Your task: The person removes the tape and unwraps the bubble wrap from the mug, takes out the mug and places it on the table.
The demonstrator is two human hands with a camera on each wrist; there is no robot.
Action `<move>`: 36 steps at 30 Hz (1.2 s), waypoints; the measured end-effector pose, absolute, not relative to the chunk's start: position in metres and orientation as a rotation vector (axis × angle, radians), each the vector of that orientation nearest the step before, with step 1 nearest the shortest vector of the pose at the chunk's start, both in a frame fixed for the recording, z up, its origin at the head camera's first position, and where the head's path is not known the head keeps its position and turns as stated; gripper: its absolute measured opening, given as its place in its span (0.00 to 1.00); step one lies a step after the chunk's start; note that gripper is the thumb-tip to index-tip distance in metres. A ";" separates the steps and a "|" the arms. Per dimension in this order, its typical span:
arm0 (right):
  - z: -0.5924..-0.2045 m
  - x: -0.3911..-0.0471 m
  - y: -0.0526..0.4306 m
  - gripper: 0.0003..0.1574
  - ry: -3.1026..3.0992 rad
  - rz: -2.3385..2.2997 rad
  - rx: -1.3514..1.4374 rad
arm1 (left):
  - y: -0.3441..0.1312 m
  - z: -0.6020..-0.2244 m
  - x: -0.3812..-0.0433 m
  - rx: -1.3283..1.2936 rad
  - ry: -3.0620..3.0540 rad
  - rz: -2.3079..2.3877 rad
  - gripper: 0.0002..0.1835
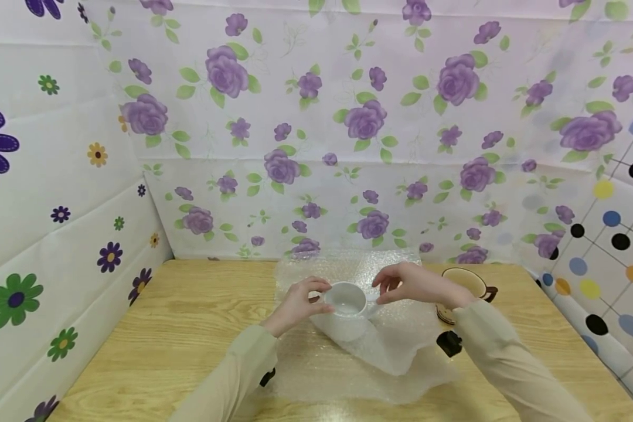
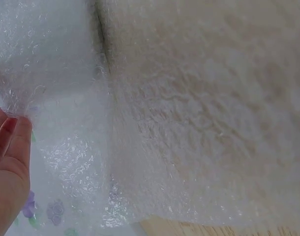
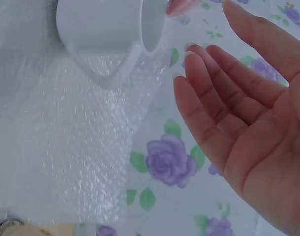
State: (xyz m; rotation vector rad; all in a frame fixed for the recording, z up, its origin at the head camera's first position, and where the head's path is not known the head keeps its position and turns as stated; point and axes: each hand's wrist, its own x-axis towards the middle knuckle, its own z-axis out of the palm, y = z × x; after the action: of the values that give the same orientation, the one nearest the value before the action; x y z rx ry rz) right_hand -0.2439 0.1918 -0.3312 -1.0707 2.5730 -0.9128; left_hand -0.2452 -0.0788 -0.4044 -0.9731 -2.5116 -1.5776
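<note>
A white mug (image 1: 346, 299) stands upright on a sheet of bubble wrap (image 1: 343, 369), its handle turned to the right. Part of the wrap bunches up in front of the mug. My left hand (image 1: 302, 298) is at the mug's left side, thumb and fingers holding wrap close against it. In the left wrist view, fingertips of that hand (image 2: 12, 152) are at the edge of the bubble wrap (image 2: 155, 113). To the right of the mug is my right hand (image 1: 408, 282), fingers loosely bent. The right wrist view shows its bare palm, apart from the mug's handle (image 3: 110, 73).
Behind my right wrist stands a cream mug (image 1: 463, 278) with a brown rim and handle. The wooden table (image 1: 190, 316) reaches back to a flowered cloth (image 1: 327, 176). Patterned cloths also hang at the left and right sides.
</note>
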 end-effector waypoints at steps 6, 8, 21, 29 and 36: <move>-0.338 -0.258 0.171 0.16 2.599 -0.972 -1.088 | -0.079 -0.392 -0.236 -1.003 -2.469 -1.603 0.20; -0.341 -0.262 0.166 0.15 2.608 -1.006 -1.075 | -0.080 -0.400 -0.243 -1.004 -2.478 -1.562 0.20; -0.374 -0.279 0.168 0.20 2.629 -1.132 -1.017 | -0.081 -0.419 -0.258 -0.947 -2.548 -1.547 0.22; -0.391 -0.280 0.177 0.31 2.540 -1.170 -0.995 | -0.080 -0.418 -0.257 -0.943 -2.548 -1.534 0.22; -0.400 -0.277 0.179 0.36 2.416 -1.280 -0.955 | -0.079 -0.415 -0.253 -0.949 -2.520 -1.547 0.21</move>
State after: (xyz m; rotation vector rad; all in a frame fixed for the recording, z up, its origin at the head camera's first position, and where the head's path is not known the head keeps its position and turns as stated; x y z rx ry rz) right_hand -0.2769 0.1790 -0.3997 -0.9549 2.4163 -1.2800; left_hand -0.2535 -0.0789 -0.4150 -0.9488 -2.5203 -1.5469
